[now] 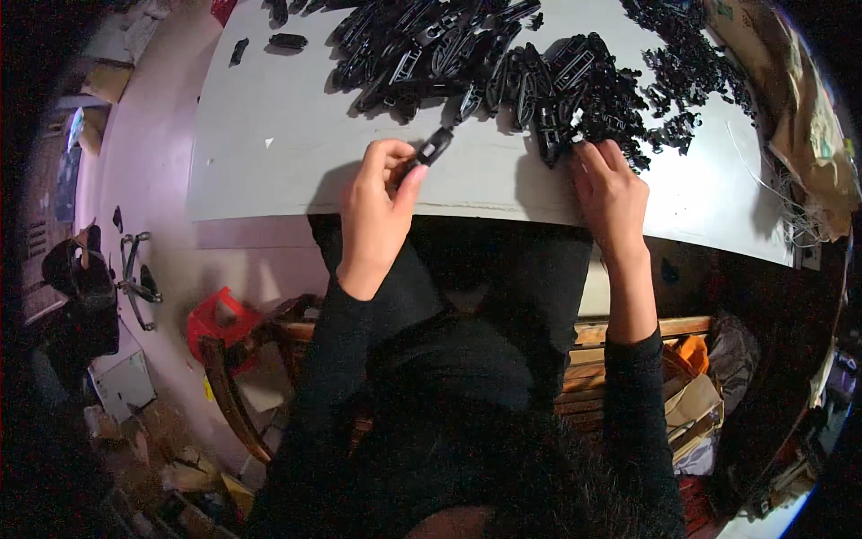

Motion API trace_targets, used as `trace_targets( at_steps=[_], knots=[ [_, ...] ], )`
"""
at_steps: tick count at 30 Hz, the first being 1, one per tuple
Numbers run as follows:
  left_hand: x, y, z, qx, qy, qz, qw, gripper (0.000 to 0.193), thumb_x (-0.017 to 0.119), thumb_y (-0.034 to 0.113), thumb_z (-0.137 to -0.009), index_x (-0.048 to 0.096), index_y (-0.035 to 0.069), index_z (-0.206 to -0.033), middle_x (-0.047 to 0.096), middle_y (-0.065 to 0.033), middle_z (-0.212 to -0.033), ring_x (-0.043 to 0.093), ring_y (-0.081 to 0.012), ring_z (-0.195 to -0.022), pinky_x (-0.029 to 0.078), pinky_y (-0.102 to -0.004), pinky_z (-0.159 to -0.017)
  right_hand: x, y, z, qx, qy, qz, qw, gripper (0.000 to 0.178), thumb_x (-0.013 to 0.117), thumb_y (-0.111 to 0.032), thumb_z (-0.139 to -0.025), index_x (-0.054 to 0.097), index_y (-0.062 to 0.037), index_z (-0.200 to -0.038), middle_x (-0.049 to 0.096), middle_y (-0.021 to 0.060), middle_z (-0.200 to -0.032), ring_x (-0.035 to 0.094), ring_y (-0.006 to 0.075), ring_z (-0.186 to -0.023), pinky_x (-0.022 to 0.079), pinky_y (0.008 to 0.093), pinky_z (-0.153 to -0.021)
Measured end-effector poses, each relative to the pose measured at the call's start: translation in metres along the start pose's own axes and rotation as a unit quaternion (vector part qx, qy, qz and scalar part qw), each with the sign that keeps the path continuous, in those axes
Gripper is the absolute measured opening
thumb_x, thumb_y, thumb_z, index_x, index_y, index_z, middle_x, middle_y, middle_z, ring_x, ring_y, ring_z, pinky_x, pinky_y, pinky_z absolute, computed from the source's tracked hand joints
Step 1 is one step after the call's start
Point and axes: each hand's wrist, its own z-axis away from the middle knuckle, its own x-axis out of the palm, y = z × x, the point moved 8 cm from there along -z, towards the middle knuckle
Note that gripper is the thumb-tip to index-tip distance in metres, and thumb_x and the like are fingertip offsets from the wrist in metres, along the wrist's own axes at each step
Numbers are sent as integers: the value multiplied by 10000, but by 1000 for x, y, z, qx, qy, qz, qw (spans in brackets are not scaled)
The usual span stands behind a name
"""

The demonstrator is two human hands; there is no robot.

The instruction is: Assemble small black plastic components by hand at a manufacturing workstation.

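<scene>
Head view: pinching black plastic part (pixel 435 147) in left hand (pixel 375 196).
Apparently picking at parts pile (pixel 588 94) with right hand (pixel 616 193), cannot tell its hold; likely needs careful separating next.

"Was the black piece (pixel 435 148) all showing?"
"No, the left hand (pixel 377 193) hid one end."
"Did the right hand (pixel 613 193) hold anything?"
"Too hidden to tell. The top edge cut off the black heap (pixel 462 54)."
</scene>
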Motion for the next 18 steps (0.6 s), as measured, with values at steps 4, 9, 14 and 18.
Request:
trace_targets(
  at_steps=[4,9,14,18],
  knots=[
    [7,0,15,-57,-73,214,972,325,569,41,-855,478,-17,-1162,593,-72,-867,598,-100,-701,469,-228,-578,0,-1,-4,-3,-8,-7,1000,206,618,-74,-771,578,-94,-972,550,67,-801,576,269,-616,466,347,-515],
    [23,7,27,-103,-138,335,926,335,522,107,-891,408,-23,-1179,568,-90,-916,577,-118,-684,462,-223,-595,0,3,-3,14,-24,-25,999,229,619,-88,-773,569,-102,-996,561,71,-831,585,274,-628,471,361,-543],
    [33,10,35,-111,-173,362,909,310,508,104,-896,364,5,-1153,566,-108,-863,477,-77,-592,398,-201,-547,1,5,-2,37,-39,-58,997,252,619,-91,-761,562,-104,-1007,564,82,-874,594,296,-666,474,376,-573],
    [37,10,39,-113,-178,355,911,303,502,98,-897,365,9,-1152,562,-104,-862,469,-73,-594,392,-195,-548,1,2,-6,16,-47,-35,998,236,615,-94,-761,562,-94,-991,562,89,-885,594,300,-685,473,379,-571]
  ],
)
